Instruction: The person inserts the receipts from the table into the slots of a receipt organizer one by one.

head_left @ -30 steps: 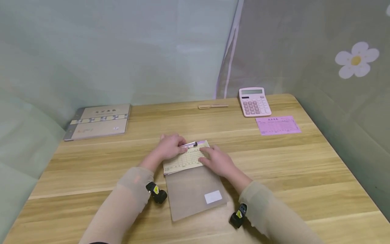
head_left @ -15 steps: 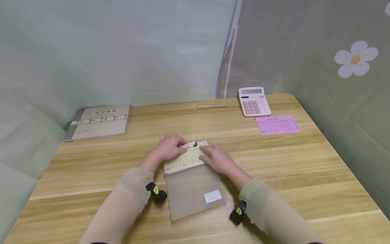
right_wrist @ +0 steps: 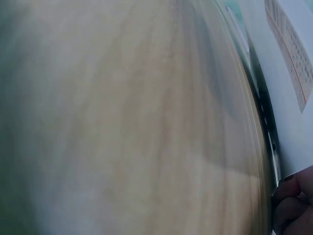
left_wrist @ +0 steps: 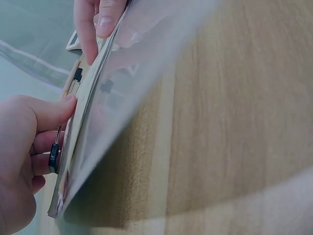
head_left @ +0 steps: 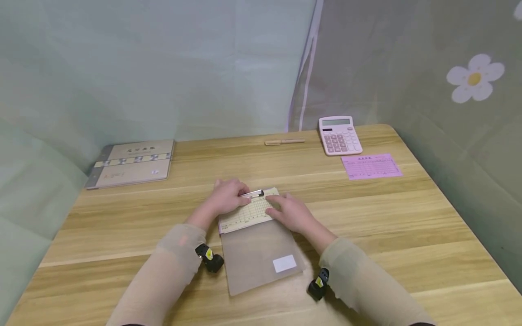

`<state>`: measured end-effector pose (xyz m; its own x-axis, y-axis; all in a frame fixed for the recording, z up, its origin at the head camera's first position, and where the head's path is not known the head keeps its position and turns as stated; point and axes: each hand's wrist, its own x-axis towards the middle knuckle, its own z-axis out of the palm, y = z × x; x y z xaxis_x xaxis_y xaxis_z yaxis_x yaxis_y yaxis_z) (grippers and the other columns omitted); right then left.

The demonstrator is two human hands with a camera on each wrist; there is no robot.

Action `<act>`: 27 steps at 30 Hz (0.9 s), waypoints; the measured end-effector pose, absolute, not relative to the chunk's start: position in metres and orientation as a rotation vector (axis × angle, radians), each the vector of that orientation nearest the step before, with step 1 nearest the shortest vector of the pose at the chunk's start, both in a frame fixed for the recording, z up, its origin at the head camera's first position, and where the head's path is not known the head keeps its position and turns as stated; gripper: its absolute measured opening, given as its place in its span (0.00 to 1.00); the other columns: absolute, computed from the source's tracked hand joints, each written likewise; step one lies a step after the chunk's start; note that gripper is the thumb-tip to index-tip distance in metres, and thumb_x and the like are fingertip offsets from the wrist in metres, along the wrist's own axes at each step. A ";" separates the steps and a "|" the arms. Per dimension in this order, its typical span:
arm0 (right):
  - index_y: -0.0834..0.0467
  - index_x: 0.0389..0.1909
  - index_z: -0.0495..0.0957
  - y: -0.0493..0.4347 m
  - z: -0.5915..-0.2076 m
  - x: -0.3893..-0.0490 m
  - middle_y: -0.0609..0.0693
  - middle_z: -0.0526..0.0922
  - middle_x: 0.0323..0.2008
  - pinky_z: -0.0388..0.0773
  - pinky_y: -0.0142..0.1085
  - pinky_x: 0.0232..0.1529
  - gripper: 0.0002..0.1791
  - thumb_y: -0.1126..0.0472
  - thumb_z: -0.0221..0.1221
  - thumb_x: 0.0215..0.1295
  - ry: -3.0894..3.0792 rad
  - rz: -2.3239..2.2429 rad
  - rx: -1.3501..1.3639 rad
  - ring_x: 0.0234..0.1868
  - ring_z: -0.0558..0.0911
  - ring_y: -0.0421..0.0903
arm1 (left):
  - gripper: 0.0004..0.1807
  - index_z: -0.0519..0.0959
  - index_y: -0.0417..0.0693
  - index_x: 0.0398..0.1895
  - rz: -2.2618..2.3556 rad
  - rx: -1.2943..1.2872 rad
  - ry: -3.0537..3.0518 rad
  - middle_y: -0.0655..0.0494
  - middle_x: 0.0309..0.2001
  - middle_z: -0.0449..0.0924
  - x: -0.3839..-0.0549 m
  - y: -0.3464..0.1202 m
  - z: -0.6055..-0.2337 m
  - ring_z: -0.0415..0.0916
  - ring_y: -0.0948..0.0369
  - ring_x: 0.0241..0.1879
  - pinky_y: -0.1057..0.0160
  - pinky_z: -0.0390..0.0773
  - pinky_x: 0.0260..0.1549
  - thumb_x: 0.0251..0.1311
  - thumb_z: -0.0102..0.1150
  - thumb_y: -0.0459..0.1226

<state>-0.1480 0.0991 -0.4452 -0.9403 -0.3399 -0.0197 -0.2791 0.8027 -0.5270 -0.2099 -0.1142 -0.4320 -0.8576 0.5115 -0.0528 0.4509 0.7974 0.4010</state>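
A translucent grey file folder (head_left: 261, 258) with a white label lies tilted on the table. At its far end is a stack of yellow paper forms (head_left: 250, 215), with a thin purple edge showing. A metal clip (head_left: 254, 194) with black ends runs along the top of the forms. My left hand (head_left: 228, 197) grips the forms at the clip, thumb on the paper and fingers curled behind in the left wrist view. My right hand (head_left: 291, 213) holds the right edge of the forms between thumb and fingers. In the right wrist view its curled fingers (right_wrist: 293, 200) show only partly.
A bound ledger (head_left: 132, 163) lies at the far left of the wooden table (head_left: 134, 217). Along the back are a capped pen (head_left: 284, 141) and a pink calculator (head_left: 340, 136). A purple form (head_left: 372, 166) lies before the calculator. Fabric curtains (head_left: 204, 68) stand behind.
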 end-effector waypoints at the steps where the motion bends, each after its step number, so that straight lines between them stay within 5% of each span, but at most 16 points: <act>1: 0.51 0.61 0.72 0.099 -0.445 -0.148 0.58 0.75 0.54 0.70 0.50 0.51 0.26 0.46 0.56 0.65 2.872 -0.813 -0.495 0.52 0.75 0.54 | 0.14 0.82 0.49 0.41 0.564 0.762 2.831 0.61 0.31 0.74 -0.210 -0.115 -0.432 0.70 0.60 0.33 0.51 0.54 0.44 0.55 0.62 0.47; 11: 0.53 0.62 0.70 0.106 -0.446 -0.148 0.56 0.79 0.47 0.73 0.48 0.45 0.27 0.46 0.54 0.65 2.828 -0.905 -0.491 0.44 0.78 0.52 | 0.22 0.78 0.52 0.50 0.694 0.768 2.847 0.57 0.44 0.74 -0.202 -0.127 -0.446 0.68 0.57 0.44 0.51 0.56 0.49 0.54 0.62 0.52; 17: 0.61 0.59 0.71 0.180 -0.441 -0.169 0.56 0.75 0.38 0.73 0.42 0.33 0.24 0.51 0.52 0.68 2.899 -1.093 -0.261 0.34 0.75 0.50 | 0.25 0.76 0.56 0.55 0.770 0.819 2.881 0.55 0.49 0.72 -0.199 -0.131 -0.460 0.67 0.57 0.47 0.52 0.55 0.48 0.58 0.58 0.54; 27: 0.68 0.60 0.67 0.307 -0.429 -0.185 0.72 0.67 0.49 0.66 0.61 0.43 0.28 0.51 0.46 0.69 3.069 -0.659 0.106 0.50 0.68 0.67 | 0.25 0.76 0.58 0.56 0.745 0.796 2.912 0.57 0.48 0.72 -0.200 -0.132 -0.464 0.67 0.59 0.47 0.54 0.56 0.48 0.57 0.57 0.56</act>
